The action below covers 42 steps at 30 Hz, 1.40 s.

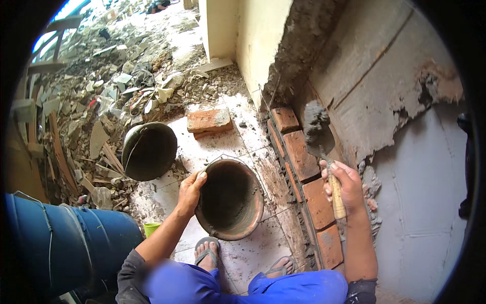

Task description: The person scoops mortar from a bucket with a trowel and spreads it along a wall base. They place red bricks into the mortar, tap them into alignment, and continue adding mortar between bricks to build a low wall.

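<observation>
My left hand (191, 190) is closed on the rim of a round bucket (257, 202), which tilts toward me and has grey mortar smeared over its inside. In my right hand (344, 183) is the wooden handle of a trowel (326, 142). A lump of wet grey mortar (317, 119) sits on its blade. The blade is above a row of orange bricks (320, 203) laid along the foot of the wall, with dark joints between them. Whether the blade touches a brick I cannot tell.
Another bucket (169, 147) lies tipped at the left, near a loose brick (208, 121) on the dirty tiles. A blue barrel (101, 228) and a green cup (150, 229) are at the lower left. Rubble (116, 96) covers the far floor. A broken wall (374, 66) rises on the right.
</observation>
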Motion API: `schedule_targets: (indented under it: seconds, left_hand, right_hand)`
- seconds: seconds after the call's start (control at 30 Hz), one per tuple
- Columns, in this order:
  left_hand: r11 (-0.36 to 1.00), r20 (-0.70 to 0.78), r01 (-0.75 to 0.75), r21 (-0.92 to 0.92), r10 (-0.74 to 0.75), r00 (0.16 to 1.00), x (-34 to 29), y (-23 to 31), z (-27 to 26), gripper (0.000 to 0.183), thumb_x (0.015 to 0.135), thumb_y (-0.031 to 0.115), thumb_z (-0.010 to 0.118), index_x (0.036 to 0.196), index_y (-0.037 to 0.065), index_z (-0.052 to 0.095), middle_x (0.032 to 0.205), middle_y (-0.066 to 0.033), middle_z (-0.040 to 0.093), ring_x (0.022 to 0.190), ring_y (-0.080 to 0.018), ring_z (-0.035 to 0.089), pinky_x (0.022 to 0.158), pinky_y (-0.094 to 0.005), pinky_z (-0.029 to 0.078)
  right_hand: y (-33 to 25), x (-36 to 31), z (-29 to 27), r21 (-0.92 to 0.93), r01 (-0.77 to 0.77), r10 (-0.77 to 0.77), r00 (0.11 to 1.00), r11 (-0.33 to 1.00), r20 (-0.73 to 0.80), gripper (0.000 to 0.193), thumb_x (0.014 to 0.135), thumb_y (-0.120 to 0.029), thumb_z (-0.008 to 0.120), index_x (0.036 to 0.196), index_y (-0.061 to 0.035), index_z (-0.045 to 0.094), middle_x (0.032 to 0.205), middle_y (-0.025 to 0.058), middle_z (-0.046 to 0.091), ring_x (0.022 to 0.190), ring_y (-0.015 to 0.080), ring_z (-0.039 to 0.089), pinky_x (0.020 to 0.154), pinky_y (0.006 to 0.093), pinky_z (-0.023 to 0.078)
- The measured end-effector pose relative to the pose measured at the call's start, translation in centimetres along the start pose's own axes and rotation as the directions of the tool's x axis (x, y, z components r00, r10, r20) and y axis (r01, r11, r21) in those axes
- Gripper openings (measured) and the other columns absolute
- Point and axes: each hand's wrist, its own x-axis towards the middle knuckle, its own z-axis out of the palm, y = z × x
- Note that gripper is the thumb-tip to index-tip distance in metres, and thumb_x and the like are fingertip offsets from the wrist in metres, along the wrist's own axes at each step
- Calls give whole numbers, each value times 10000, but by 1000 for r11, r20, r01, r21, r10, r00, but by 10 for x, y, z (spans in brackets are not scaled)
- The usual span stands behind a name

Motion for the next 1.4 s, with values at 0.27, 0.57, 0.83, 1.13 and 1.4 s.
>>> schedule_targets:
  seconds: [0.27,0.57,0.83,1.13,1.4]
  left_hand:
    - [999,-232,33,33,-24,972,-21,-13,-4,375,1054,236,658,1313,-32,693,1146,-26,720,1038,-99,616,960,-280,490]
    - [923,178,-243,297,197,964,1,19,41,367,1036,229,666,1325,8,710,1100,-86,739,981,-123,617,919,-303,502]
    - [879,208,-250,406,178,962,-3,14,38,469,1043,233,668,1436,-21,631,1411,-156,671,1431,-244,514,1212,-369,329]
    - [902,143,-276,332,241,960,-23,1,31,458,1021,263,665,1418,33,663,1439,-210,654,1519,-319,437,1299,-527,129]
    - [973,-346,-230,33,227,910,-17,-34,-60,450,1095,287,581,1393,-46,635,1312,-127,690,1176,-194,641,1070,-329,478]
  right_hand:
    - [27,-3,44,-740,218,49,946,636,321,404,1012,-222,647,1303,59,656,1016,133,737,723,209,686,669,382,583]
    - [132,0,132,-960,276,39,961,-58,274,304,969,-215,676,1170,11,642,1011,187,683,868,407,727,758,500,604]
    - [86,-36,101,-954,254,191,940,158,281,357,997,-259,641,1197,29,708,1097,260,736,965,424,730,859,515,585]
    - [186,-10,146,-706,-22,403,834,708,378,314,1067,-245,559,1168,14,705,867,176,712,735,228,708,655,375,581]
    - [126,-44,149,303,-461,402,884,834,238,439,1096,-226,507,1442,45,520,1049,111,650,711,139,627,559,273,533]
